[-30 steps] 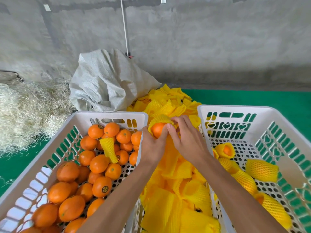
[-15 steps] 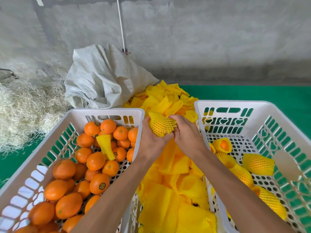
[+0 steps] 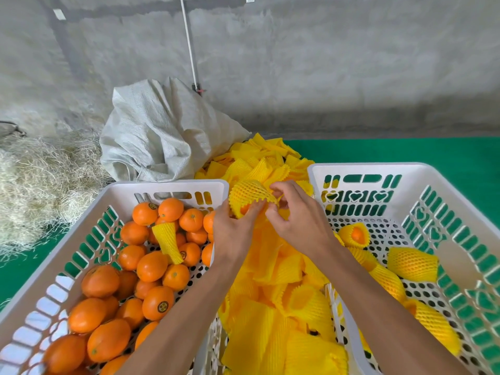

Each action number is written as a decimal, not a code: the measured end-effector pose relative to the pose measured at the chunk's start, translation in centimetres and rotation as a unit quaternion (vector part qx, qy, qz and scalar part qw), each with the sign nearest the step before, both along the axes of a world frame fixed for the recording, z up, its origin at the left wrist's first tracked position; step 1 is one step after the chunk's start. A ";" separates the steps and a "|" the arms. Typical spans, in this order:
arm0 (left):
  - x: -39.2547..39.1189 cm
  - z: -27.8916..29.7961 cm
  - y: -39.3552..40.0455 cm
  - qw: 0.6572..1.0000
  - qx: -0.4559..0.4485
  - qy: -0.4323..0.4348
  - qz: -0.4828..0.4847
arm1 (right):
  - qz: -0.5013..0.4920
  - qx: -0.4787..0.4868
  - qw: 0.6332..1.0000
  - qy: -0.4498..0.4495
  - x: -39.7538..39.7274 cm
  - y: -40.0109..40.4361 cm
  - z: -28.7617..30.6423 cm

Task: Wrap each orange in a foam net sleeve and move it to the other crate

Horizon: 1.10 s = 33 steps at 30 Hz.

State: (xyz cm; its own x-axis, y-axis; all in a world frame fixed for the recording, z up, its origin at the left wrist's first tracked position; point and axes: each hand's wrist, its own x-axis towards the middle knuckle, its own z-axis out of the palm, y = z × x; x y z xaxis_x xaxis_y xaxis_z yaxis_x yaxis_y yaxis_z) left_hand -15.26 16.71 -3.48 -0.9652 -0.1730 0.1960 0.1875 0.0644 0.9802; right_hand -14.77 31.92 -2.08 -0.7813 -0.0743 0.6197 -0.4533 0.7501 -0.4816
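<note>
Between the two crates, my left hand (image 3: 234, 230) holds an orange wrapped in a yellow foam net sleeve (image 3: 250, 196); a sliver of orange shows at the sleeve's lower opening. My right hand (image 3: 295, 215) pinches the sleeve's right edge with curled fingers. The left crate (image 3: 81, 234) holds several bare oranges (image 3: 151, 266) and one loose sleeve (image 3: 166, 240). The right crate (image 3: 443, 190) holds several sleeved oranges (image 3: 412, 263).
A heap of loose yellow sleeves (image 3: 276, 307) fills the gap between the crates and runs back to a grey woven sack (image 3: 162, 131). Pale straw (image 3: 35, 182) lies at the left. Green matting (image 3: 405, 150) covers the floor before a concrete wall.
The sleeve has been pulled over the orange, which showed bare at the top a second ago. My right hand has shifted from covering the sleeve to pinching its right edge.
</note>
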 end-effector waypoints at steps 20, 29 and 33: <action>-0.2 -0.6 -0.3 0.996 -0.071 0.018 -0.047 | 0.053 -0.092 0.978 -0.182 -0.2 0.4 -0.5; 0.6 -1.1 0.4 0.976 -0.094 0.041 -0.192 | -0.058 -0.072 0.974 -0.209 -1.1 1.5 -1.2; 0.7 -1.7 0.3 0.964 -0.195 0.041 -0.175 | -0.139 -0.024 0.985 -0.097 -1.9 3.4 -0.1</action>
State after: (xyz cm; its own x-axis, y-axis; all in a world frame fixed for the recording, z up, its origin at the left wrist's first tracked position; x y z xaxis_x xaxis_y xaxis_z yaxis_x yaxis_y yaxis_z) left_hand -14.55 16.97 -5.20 -0.9297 0.2634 0.2575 0.3398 0.3435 0.8755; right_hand -16.63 35.27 -2.21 -0.8712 0.1847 0.4548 -0.1305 0.8060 -0.5773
